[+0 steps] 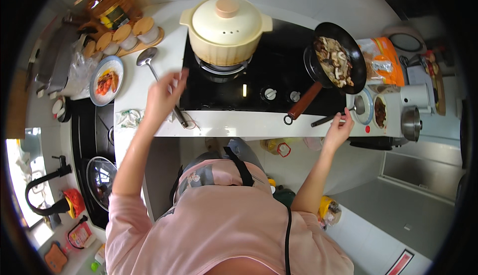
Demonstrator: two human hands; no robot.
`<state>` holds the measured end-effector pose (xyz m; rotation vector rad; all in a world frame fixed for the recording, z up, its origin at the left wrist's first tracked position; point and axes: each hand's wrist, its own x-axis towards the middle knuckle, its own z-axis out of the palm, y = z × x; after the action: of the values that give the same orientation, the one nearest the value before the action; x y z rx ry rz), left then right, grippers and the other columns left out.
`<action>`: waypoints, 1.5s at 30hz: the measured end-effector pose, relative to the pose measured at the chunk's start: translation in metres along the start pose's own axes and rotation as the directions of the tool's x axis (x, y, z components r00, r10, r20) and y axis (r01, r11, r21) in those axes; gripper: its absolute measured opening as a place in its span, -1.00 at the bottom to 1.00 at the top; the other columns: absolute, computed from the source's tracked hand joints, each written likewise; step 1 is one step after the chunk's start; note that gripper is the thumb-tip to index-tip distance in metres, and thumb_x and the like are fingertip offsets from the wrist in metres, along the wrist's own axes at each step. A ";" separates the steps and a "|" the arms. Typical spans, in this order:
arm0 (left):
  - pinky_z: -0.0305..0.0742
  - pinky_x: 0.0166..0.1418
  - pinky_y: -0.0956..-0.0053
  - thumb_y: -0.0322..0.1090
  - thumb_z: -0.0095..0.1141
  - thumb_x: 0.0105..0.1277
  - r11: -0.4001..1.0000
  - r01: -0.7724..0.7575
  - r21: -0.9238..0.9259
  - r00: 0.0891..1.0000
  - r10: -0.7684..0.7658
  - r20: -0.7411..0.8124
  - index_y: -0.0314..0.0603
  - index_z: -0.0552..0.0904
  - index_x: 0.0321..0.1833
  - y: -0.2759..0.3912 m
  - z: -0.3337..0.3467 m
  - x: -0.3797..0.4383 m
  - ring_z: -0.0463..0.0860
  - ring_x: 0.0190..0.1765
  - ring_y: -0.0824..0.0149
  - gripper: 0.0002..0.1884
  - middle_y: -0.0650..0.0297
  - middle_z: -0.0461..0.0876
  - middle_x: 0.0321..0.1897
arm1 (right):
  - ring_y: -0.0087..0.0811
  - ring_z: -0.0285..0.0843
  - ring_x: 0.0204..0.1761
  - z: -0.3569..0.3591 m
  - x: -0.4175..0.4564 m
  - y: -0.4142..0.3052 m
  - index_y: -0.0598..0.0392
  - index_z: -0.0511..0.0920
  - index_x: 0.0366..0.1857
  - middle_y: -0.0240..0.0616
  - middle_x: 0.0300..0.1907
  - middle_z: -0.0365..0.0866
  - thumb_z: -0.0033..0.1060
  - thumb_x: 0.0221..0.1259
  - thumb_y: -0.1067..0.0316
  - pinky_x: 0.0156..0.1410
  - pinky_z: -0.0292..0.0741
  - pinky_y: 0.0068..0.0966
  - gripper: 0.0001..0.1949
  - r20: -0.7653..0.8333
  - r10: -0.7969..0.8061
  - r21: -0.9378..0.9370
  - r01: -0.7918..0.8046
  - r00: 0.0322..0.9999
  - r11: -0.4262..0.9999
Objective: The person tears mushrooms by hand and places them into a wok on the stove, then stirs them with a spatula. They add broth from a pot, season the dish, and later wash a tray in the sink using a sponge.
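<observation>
My left hand (164, 96), blurred, hangs over a metal ladle (148, 56) lying on the white counter, covering the middle of its handle. Its thumb and fingers are apart, with nothing visible in them. At the right, the fingertips of my right hand (338, 129) pinch the dark handle of a metal cooking utensil (359, 105), whose head rests on a blue-rimmed plate (369, 116). Left of this hand, a wooden-handled black frying pan (359, 69) sits on the right burner with sliced mushrooms (333, 62). A lidded cream casserole pot (226, 47) stands on the left burner.
Tomatoes and other food sit on a plate (96, 100) at the left, near wooden-lidded jars (125, 37) and an oil bottle (112, 10). Right of the black cooktop (224, 97) are a dish of dark food (380, 112), an orange package (392, 60) and a metal pot (410, 123).
</observation>
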<state>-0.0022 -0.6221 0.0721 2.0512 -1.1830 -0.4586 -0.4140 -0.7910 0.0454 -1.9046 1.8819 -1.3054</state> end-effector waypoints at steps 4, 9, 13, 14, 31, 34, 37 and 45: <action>0.47 -0.14 0.33 -0.17 0.16 0.14 0.904 -0.361 0.231 0.899 0.402 -0.170 -0.12 0.56 -0.03 0.053 -0.014 0.110 0.57 -0.20 0.19 -0.65 0.22 0.57 -0.26 | -0.61 0.25 -0.47 0.002 0.016 -0.066 0.09 0.54 -0.06 -0.39 -0.32 0.34 0.06 0.22 0.43 -0.34 0.32 -0.66 -0.78 0.098 -0.127 0.201 0.105 0.987 0.974; 0.45 0.01 0.27 -0.03 0.17 0.05 0.692 -0.458 0.558 0.876 0.459 0.150 -0.08 0.58 -0.03 0.084 0.011 0.207 0.52 0.00 0.08 -0.55 0.13 0.54 -0.09 | -0.62 0.36 -0.36 0.004 0.020 -0.091 0.13 0.56 -0.11 -0.37 -0.24 0.40 0.04 0.21 0.51 -0.29 0.35 -0.70 -0.80 0.157 -0.236 0.330 0.174 0.959 0.928; 0.46 -0.07 0.27 -0.06 0.16 -0.05 0.614 -0.497 0.613 0.860 0.253 0.443 -0.17 0.64 -0.22 0.111 0.015 0.226 0.53 -0.04 0.06 -0.61 0.06 0.57 -0.17 | -0.60 0.37 -0.34 -0.006 0.004 -0.104 0.12 0.58 -0.12 -0.35 -0.26 0.43 0.04 0.18 0.54 -0.32 0.34 -0.70 -0.79 0.221 -0.227 0.354 0.139 0.948 0.925; 0.47 -0.11 0.27 -0.08 0.16 -0.07 0.601 -0.512 0.614 0.848 0.238 0.474 -0.18 0.65 -0.29 0.109 0.018 0.231 0.55 -0.08 0.06 -0.64 0.04 0.59 -0.22 | -0.59 0.37 -0.34 -0.007 -0.002 -0.107 0.13 0.58 -0.12 -0.35 -0.27 0.43 0.04 0.18 0.54 -0.32 0.34 -0.69 -0.79 0.274 -0.239 0.357 0.132 0.931 0.925; 0.53 -0.31 0.47 -0.08 0.25 0.12 0.991 -0.100 0.084 0.914 0.058 0.401 -0.27 0.42 0.10 0.070 -0.053 0.257 0.59 -0.37 0.43 -0.43 0.20 0.60 -0.33 | -0.37 0.48 -0.53 0.045 -0.106 -0.151 0.12 0.55 -0.23 -0.26 -0.42 0.47 0.12 0.04 0.55 -0.44 0.42 -0.53 -0.80 0.677 -0.573 0.611 0.082 0.462 0.787; 0.51 -0.29 0.53 -0.06 0.21 0.13 0.959 -0.106 -0.263 0.942 0.182 0.283 -0.34 0.54 -0.04 0.056 -0.092 0.232 0.57 -0.33 0.40 -0.51 0.18 0.60 -0.33 | -0.32 0.49 -0.33 0.090 -0.141 -0.150 0.03 0.52 -0.15 -0.27 -0.31 0.46 0.04 0.05 0.51 -0.30 0.46 -0.44 -0.75 0.684 -0.650 0.572 0.310 0.331 0.760; 0.51 -0.07 0.56 -0.06 0.13 0.24 0.763 0.035 -0.645 0.965 0.142 0.221 -0.31 0.53 0.06 0.013 -0.105 0.212 0.57 -0.15 0.41 -0.53 0.17 0.59 -0.14 | -0.27 0.42 -0.11 0.138 -0.168 -0.156 -0.09 0.48 -0.05 -0.25 -0.14 0.40 -0.05 0.09 0.46 -0.11 0.41 -0.39 -0.68 0.601 -0.791 0.606 0.583 0.109 0.541; 0.52 0.04 0.34 -0.15 0.02 0.34 0.107 0.107 -0.988 0.992 0.057 0.114 -0.36 0.41 0.07 -0.060 -0.095 0.160 0.54 -0.06 0.18 -0.59 0.05 0.51 -0.07 | -0.34 0.40 -0.05 0.201 -0.197 -0.169 -0.25 0.47 -0.06 -0.32 0.03 0.39 -0.04 0.12 0.27 -0.07 0.35 -0.44 -0.72 0.433 -0.868 0.611 0.788 -0.244 0.083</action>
<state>0.1745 -0.7009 0.1008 0.7559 -0.4988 -1.0708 -0.1237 -0.6755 -0.0551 -3.0276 -0.3036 -0.2873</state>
